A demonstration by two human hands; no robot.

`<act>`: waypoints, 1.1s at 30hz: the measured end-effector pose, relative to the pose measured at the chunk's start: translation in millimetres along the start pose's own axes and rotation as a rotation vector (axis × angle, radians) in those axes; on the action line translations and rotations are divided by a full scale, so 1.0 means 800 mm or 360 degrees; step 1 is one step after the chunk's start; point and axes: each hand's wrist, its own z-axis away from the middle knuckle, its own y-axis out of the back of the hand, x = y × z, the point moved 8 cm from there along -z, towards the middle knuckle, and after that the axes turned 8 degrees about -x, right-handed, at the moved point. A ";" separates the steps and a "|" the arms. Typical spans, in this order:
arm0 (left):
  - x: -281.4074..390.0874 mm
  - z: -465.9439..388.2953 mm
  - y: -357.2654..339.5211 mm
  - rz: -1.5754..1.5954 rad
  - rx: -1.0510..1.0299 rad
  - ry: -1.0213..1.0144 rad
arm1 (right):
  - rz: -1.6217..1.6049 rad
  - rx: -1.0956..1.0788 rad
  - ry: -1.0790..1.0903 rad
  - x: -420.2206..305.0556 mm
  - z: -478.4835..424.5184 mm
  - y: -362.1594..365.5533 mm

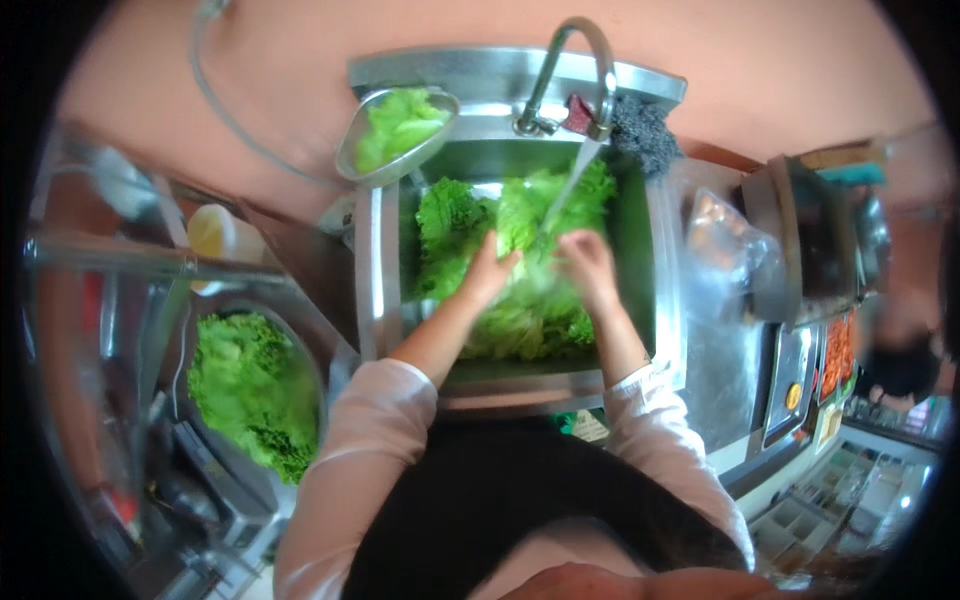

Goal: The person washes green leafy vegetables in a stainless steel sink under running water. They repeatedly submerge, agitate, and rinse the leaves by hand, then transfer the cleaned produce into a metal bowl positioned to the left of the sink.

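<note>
Green leaf lettuce (532, 330) fills much of a stainless steel sink (370, 262) in front of me. Water runs from a curved metal faucet (600, 82) onto the leaves between my hands. My left hand (489, 271) is on a pale lettuce piece, thumb and fingers along its side. Blurred by motion, my right hand (589, 266) is just right of the water stream, over the lettuce, with its fingers bent; whether it holds a leaf is not clear. A metal strainer (409, 161) with lettuce leaves (397, 127) rests at the sink's back left corner.
More lettuce (251, 382) lies in a large container at the left, below a white tub (232, 240). A dark mesh bundle (645, 135) and a red cloth-like item (577, 114) sit behind the sink. Right of it are a clear plastic bag (724, 247) and metal trays (787, 382).
</note>
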 end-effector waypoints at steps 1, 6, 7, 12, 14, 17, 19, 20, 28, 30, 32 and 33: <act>0.003 -0.005 -0.001 0.0141 0.0043 -0.0035 | 0.0194 0.0001 -0.0042 0.006 0.004 0.004; -0.009 -0.012 -0.049 0.1063 -0.0270 0.0140 | 0.0246 -0.0101 -0.0360 0.024 0.001 -0.009; -0.018 -0.015 -0.056 0.1347 -0.0281 0.0217 | 0.0063 -0.0097 -0.0386 0.014 0.002 -0.021; -0.013 -0.054 -0.053 0.0496 -0.0258 0.0287 | -0.0116 0.0213 -0.0263 -0.007 -0.007 -0.023; -0.001 -0.067 -0.059 -0.0171 -0.0395 0.0249 | -0.0044 0.0328 -0.0082 0.024 -0.032 -0.018; -0.004 -0.059 -0.070 -0.0517 -0.0523 0.0092 | 0.0201 0.0255 -0.0168 0.029 -0.040 -0.030; 0.012 -0.033 -0.062 -0.0561 -0.0260 -0.0260 | 0.0172 0.0320 -0.0151 0.043 -0.048 -0.014; 0.023 -0.021 -0.052 -0.0598 -0.0125 -0.0425 | 0.0051 0.0323 -0.0111 0.048 -0.048 -0.008; -0.066 -0.025 -0.012 0.1422 -0.0083 0.0512 | 0.0537 -0.0445 0.0074 0.035 -0.021 -0.090; -0.088 -0.016 0.014 0.1755 0.0130 0.0446 | 0.0203 -0.0616 0.0067 0.024 -0.024 -0.107; -0.093 -0.015 0.042 0.1869 0.0164 0.0337 | 0.0614 -0.0455 0.0245 0.057 -0.058 -0.074; -0.086 -0.009 0.064 0.1717 0.0275 0.0294 | 0.0813 -0.0377 0.0332 0.080 -0.072 -0.063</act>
